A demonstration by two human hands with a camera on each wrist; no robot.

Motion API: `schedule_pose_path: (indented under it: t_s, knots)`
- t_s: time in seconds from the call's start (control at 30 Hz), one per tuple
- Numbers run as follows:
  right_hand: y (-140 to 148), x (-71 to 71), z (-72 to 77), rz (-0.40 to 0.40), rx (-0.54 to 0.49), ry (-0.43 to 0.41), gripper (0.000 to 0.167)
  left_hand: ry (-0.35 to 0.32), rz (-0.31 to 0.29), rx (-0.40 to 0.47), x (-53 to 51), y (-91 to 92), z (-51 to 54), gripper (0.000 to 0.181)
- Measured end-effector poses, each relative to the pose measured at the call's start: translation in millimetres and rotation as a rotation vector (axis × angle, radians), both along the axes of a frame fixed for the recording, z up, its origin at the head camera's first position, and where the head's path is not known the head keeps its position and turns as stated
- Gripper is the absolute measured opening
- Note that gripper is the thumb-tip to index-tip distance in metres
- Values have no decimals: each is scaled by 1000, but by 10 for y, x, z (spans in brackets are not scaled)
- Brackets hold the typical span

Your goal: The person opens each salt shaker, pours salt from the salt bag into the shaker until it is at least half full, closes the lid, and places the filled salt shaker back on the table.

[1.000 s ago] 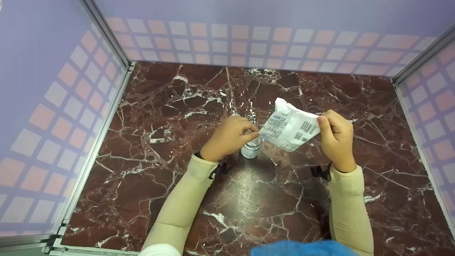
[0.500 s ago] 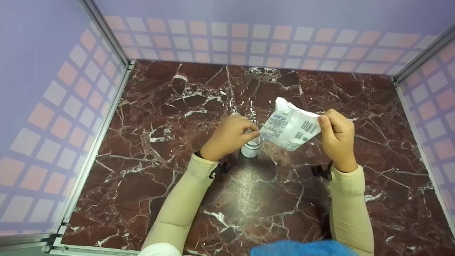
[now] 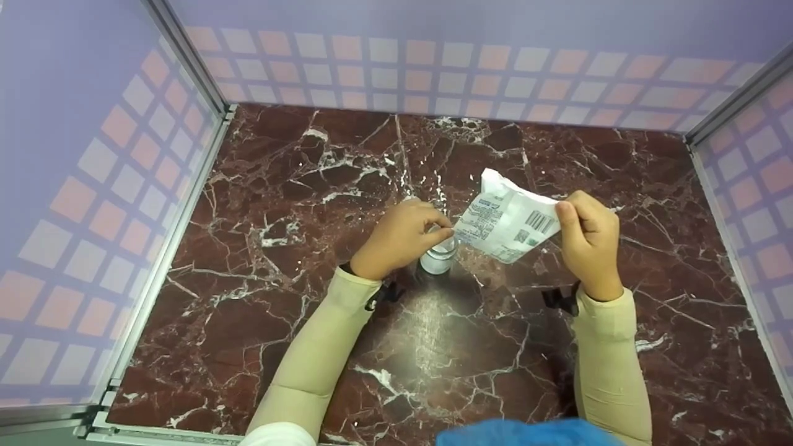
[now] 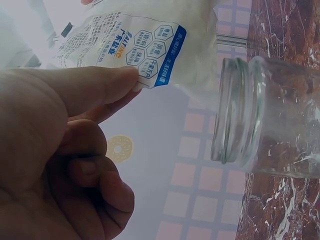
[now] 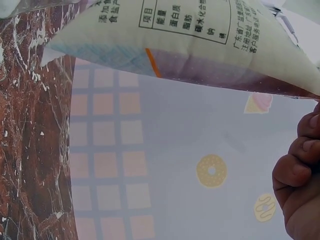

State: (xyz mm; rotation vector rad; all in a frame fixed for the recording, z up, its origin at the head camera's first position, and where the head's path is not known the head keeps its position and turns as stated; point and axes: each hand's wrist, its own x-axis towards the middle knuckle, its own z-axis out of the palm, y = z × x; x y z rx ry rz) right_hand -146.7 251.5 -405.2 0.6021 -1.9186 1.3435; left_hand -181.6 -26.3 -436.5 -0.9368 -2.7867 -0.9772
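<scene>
Between my hands a white printed salt bag [image 3: 511, 220] hangs tilted, its left corner lower, above a clear glass jar [image 3: 435, 265]. My left hand [image 3: 406, 238] pinches the bag's left edge between thumb and index finger, its other fingers curled in the left wrist view. My right hand [image 3: 588, 241] grips the opposite corner, thumb on top. Upright on the table, the jar is partly covered by my left hand in the head view; its threaded mouth shows in the left wrist view, near the bag's hanging corner. How much the jar holds I cannot tell.
Dark red marbled tabletop [image 3: 297, 347] lies all around, with small white specks [image 3: 438, 183] beyond the jar; whether all are grains or stone pattern is unclear. Purple panels with a tile pattern [image 3: 455, 80] and metal frame edges [image 3: 186, 56] close in the back and sides.
Almost nothing differs. The bag and both hands have shifted very slightly to the right; the bag's tilt and both holds look the same, and the jar stays put.
</scene>
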Motion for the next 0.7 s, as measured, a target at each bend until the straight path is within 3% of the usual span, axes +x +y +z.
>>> schedule_pose_path:
  t_s: [0.7]
  knots:
    - [12,-1,-16,-3,-1,3,54,13,-8,-7,-10,-2,6,22]
